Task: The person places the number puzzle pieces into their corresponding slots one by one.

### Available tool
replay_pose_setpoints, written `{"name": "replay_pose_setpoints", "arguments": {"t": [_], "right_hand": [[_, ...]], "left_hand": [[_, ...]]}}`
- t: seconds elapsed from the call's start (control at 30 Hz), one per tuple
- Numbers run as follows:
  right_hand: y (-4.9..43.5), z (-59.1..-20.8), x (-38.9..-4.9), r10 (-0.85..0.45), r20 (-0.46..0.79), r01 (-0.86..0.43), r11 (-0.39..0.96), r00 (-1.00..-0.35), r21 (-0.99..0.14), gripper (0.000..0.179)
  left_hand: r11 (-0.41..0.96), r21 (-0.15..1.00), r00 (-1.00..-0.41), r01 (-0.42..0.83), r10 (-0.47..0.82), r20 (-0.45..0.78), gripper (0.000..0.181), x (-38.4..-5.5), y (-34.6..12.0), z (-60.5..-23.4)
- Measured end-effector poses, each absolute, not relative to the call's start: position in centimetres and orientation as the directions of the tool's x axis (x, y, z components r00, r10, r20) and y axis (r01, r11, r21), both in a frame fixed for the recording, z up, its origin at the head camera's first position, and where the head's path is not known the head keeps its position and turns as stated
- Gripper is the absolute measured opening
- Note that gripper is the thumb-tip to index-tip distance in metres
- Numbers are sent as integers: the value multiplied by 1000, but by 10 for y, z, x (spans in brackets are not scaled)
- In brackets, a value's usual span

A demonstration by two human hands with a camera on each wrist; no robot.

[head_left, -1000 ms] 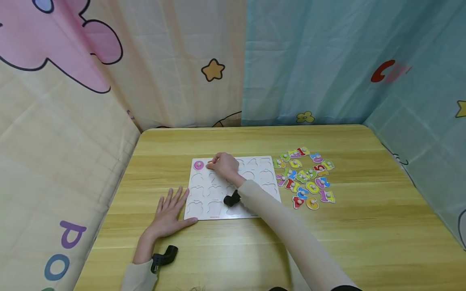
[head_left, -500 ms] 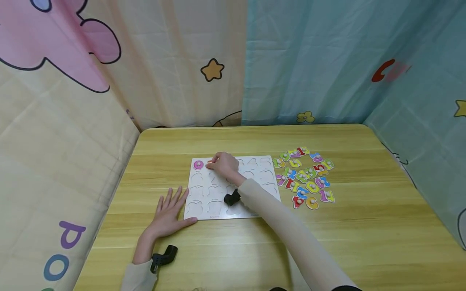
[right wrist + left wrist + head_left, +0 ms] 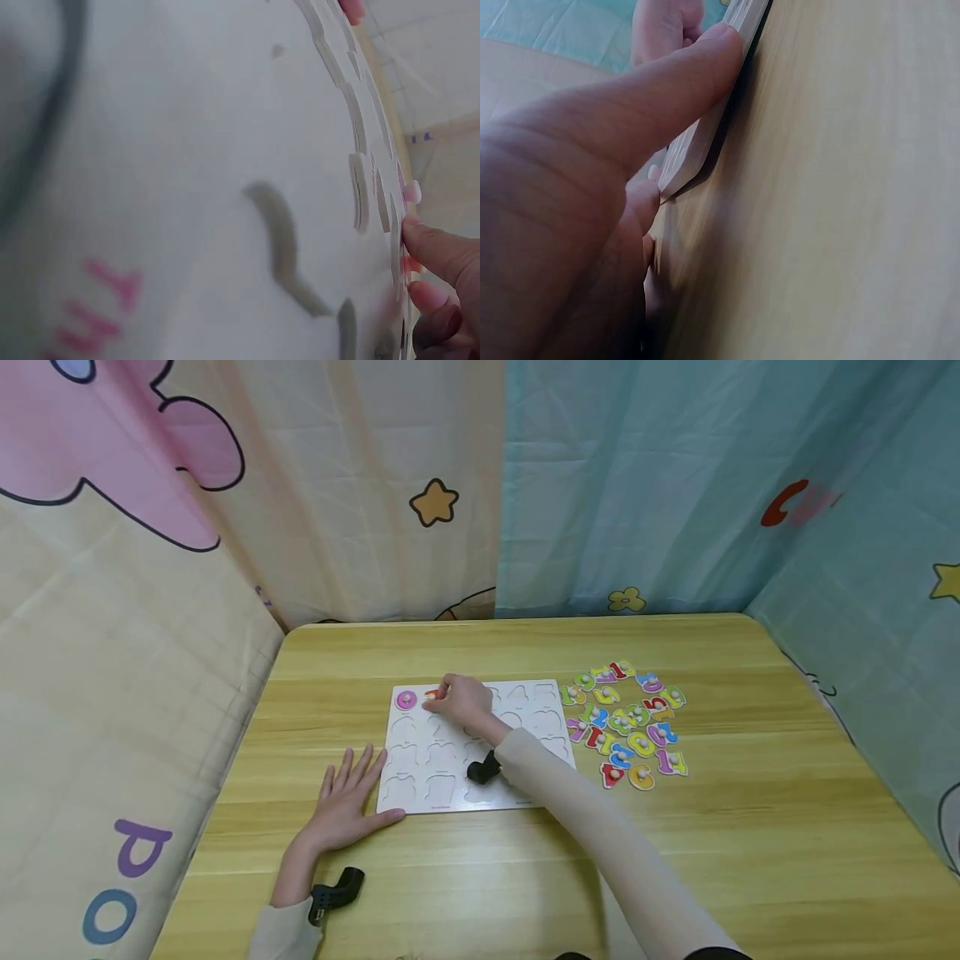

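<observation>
A white number puzzle board (image 3: 401, 795) with rows of recesses lies on the table. In its top-left recess sits a pink 0 piece (image 3: 406, 700). My right hand (image 3: 463, 702) is over the top row, pinching an orange-red puzzle piece (image 3: 432, 694) at the second recess; the fingers partly hide it. In the right wrist view, thumb and fingertips are close around the orange-red piece (image 3: 411, 264), low at the board. My left hand (image 3: 348, 806) lies spread at the board's left side. Its thumb (image 3: 697, 67) presses along the near edge, with the other fingers at the left edge.
Several coloured number pieces (image 3: 622, 722) with small knobs lie in a loose cluster right of the board. The light wood table (image 3: 750, 827) meets hanging printed curtains (image 3: 360, 527) at the back and sides. Black wrist cameras (image 3: 337, 893) sit on both arms.
My right fingers have shifted slightly at the second recess, and more of the orange-red piece shows beside them. My left hand stays at the board's corner. The head view has drifted slightly.
</observation>
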State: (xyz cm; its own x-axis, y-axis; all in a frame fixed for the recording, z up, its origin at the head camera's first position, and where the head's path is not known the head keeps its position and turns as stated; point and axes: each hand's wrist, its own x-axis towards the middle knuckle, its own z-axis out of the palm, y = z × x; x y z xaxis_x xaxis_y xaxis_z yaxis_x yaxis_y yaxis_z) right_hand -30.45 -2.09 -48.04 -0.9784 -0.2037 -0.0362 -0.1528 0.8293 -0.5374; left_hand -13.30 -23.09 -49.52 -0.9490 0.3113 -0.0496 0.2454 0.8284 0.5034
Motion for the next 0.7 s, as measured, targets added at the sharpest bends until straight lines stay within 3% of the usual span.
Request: {"name": "replay_pose_setpoints", "arguments": {"t": [0.37, 0.7], "right_hand": [[10, -467, -302, -307, -136, -186, 814, -942, -550, 29], [82, -445, -302, -235, -25, -159, 729, -972, -665, 24]], "left_hand": [[823, 512, -949, 245, 311, -46, 95, -132, -229, -492], [827, 505, -950, 248, 309, -38, 96, -132, -232, -494]]}}
